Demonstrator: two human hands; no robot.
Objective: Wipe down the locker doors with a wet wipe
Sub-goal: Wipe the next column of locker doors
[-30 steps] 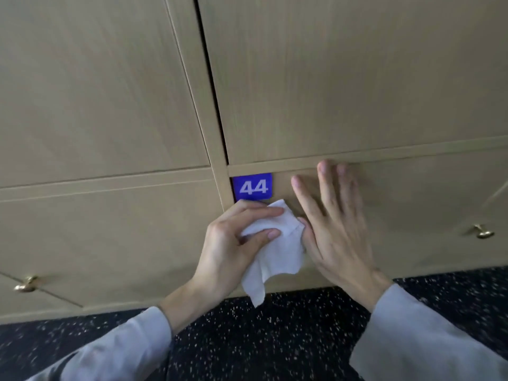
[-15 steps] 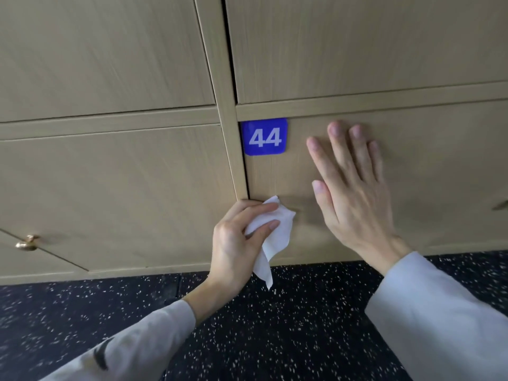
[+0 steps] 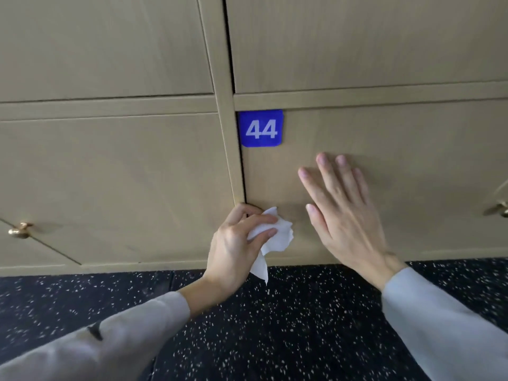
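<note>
- So the left hand (image 3: 236, 243) has the wet wipe (image 3: 270, 237) bunched up between thumb and fingers, pressed low on the left edge of locker door 44 (image 3: 398, 160), right by the gap next to the upright frame post (image 3: 220, 105). A loose tail of the wipe hangs down toward the floor.
- Right hand (image 3: 346, 213) is flat, fingers straight and spread, holding nothing. It's at the middle of the same door; looks like it's bracing it, but I can't say for sure that it's touching.
- Progress-wise, hard to call. No wet streaks or dirt show on the wood, so I can't tell which parts are wiped. My guess is door 44 is mid-wipe, with the wipe near its bottom-left corner.
- Still left, as far as I'd judge: the door to the left (image 3: 110, 188), plus the two upper doors.
- Stuff around: blue number plate (image 3: 260, 128) at the top-left corner of 44, brass knob (image 3: 19, 229) far left, another knob (image 3: 499, 209) at the right edge, dark speckled floor (image 3: 302, 325) below.
- In the way: the plate edges and knobs need wiping around, and that dangling tail could snag in the door gap.
</note>
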